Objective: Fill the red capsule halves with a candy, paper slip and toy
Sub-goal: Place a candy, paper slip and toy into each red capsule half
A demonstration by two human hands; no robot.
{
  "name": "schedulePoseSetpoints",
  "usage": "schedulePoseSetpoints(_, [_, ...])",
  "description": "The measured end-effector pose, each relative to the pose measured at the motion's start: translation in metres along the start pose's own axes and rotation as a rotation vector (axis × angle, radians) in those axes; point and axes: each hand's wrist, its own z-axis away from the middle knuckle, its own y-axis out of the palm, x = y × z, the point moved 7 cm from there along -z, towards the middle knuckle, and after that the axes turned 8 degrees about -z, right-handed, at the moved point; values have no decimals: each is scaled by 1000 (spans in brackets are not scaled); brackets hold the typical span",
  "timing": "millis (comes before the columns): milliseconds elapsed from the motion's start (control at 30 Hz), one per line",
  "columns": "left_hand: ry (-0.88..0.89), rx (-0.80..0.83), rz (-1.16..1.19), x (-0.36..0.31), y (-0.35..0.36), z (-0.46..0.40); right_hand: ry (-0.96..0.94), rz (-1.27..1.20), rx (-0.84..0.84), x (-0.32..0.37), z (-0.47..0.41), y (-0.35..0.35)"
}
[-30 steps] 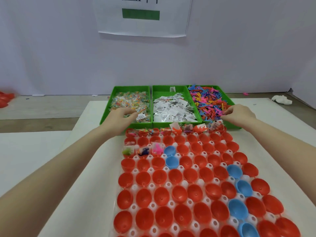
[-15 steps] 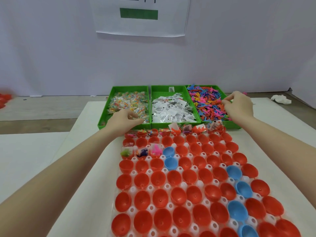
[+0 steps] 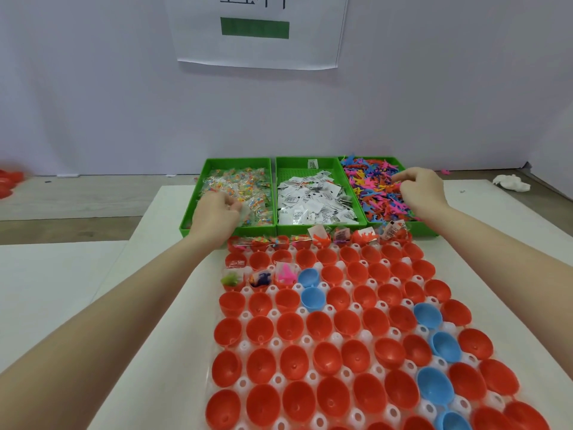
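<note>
Rows of red capsule halves (image 3: 319, 324) stand open in a white holder (image 3: 305, 339). The far row and three halves at the left hold candy, slips and toys. Behind them sit three green trays: wrapped candies (image 3: 248, 187), paper slips (image 3: 313, 203) and coloured toys (image 3: 372, 190). My left hand (image 3: 215, 214) is in the candy tray, its fingers curled round a candy packet. Over the toy tray, the fingertips of my right hand (image 3: 420, 190) pinch down into the toys.
Several blue capsule halves (image 3: 428, 315) are mixed into the rows. A crumpled white tissue (image 3: 510, 183) lies at the far right, and loose red halves (image 3: 9, 181) at the far left. A paper sign (image 3: 257, 29) hangs on the wall behind.
Both hands moved away from the far capsule row. The left went forward into the candy tray, and the right went up and back into the toy tray.
</note>
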Motion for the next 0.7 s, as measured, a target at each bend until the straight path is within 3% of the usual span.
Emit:
schedulePoseSetpoints(100, [-46,-128,170,4,-14,3,-22,10,56,18,7,19])
schedulePoseSetpoints(167, [-63,-149,284,2,-20,6,-73,91,183,30,12,39])
schedulePoseSetpoints(333, [-72,8,698,-13,-20,25,-120,250,492,40,29,85])
schedulePoseSetpoints(600, [34,151,838,-34,-26,53,-100,284,506,41,36,105])
schedulePoseSetpoints(700, [35,99,661,-29,-29,43,-113,275,464,45,34,103])
